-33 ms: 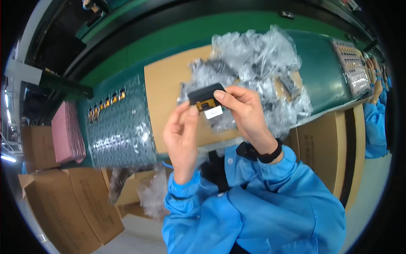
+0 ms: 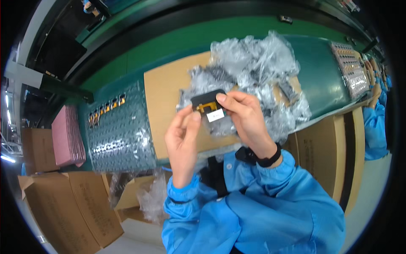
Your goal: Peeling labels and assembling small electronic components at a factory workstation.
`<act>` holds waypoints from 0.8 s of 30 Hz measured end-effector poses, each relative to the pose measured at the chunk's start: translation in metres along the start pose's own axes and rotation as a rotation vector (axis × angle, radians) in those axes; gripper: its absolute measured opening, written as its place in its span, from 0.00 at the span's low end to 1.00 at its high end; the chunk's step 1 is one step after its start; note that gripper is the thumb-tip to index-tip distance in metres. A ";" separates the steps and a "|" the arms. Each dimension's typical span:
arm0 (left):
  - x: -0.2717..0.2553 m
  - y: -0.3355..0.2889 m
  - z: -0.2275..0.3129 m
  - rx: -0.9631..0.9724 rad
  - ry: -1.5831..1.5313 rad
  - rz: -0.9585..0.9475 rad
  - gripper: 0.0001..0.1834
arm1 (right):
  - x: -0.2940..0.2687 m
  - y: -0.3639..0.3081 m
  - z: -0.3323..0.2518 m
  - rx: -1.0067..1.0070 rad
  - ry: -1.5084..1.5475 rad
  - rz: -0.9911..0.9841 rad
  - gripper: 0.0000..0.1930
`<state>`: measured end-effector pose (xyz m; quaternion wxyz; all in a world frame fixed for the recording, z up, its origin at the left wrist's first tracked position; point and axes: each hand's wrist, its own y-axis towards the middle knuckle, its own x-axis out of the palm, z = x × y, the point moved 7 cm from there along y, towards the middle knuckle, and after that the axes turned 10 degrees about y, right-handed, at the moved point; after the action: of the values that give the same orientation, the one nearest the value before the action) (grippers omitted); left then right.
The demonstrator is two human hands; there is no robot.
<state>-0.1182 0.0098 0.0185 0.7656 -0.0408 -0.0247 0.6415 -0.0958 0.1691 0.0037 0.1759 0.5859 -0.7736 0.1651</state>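
Observation:
Over the brown cardboard sheet (image 2: 167,101), a small flat black panel with a gold flex cable (image 2: 207,96) is held up between my hands. A white label (image 2: 215,115) sits along its lower side. My right hand (image 2: 248,116) is closed on the panel's right end, thumb on top. My left hand (image 2: 182,137) is closed at its lower left corner, thumb and forefinger pinching by the gold cable; the exact contact is partly hidden. Beyond the panel lies a heap of clear plastic bags (image 2: 258,59), some with dark pieces inside.
To the left lies a clear blister tray (image 2: 120,146) with a row of gold and black parts. Beside it stands a pink stack (image 2: 65,135). Cardboard boxes (image 2: 76,207) are below the bench. At far right, another tray (image 2: 349,63) lies near a co-worker's blue sleeve (image 2: 374,129).
The panel has tipped slightly, so more of the gold cable shows, and the label sits a little lower and to the right. Both hands keep their grip.

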 end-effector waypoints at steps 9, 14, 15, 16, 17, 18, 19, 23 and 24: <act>0.029 -0.004 0.010 0.101 -0.125 0.044 0.12 | -0.019 -0.022 -0.025 -0.077 0.167 0.162 0.11; 0.032 0.000 0.004 0.075 -0.041 0.101 0.12 | -0.029 -0.023 -0.020 -0.092 0.104 0.286 0.13; 0.033 0.003 0.006 0.069 -0.060 0.138 0.11 | -0.029 -0.021 -0.022 -0.095 0.060 0.253 0.12; 0.033 0.003 0.005 0.065 -0.059 0.142 0.11 | -0.028 -0.019 -0.023 -0.099 0.014 0.221 0.12; 0.032 0.003 0.007 0.096 -0.018 0.155 0.11 | -0.024 -0.018 -0.023 -0.094 0.013 0.219 0.12; 0.031 0.002 0.009 0.128 0.022 0.168 0.11 | -0.018 -0.018 -0.026 -0.110 0.067 0.244 0.12; 0.031 0.001 0.009 0.127 0.020 0.172 0.11 | -0.015 -0.019 -0.028 -0.128 0.121 0.267 0.12; 0.030 -0.013 0.002 0.215 0.012 0.288 0.10 | -0.018 -0.021 -0.014 -0.116 -0.002 0.250 0.11; 0.029 -0.012 -0.001 0.228 0.049 0.316 0.10 | -0.018 -0.018 -0.009 -0.117 0.080 0.248 0.11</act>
<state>-0.1009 0.0366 0.0185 0.6554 0.0274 0.0735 0.7512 -0.0734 0.1835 0.0043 0.2186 0.4676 -0.8407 0.1635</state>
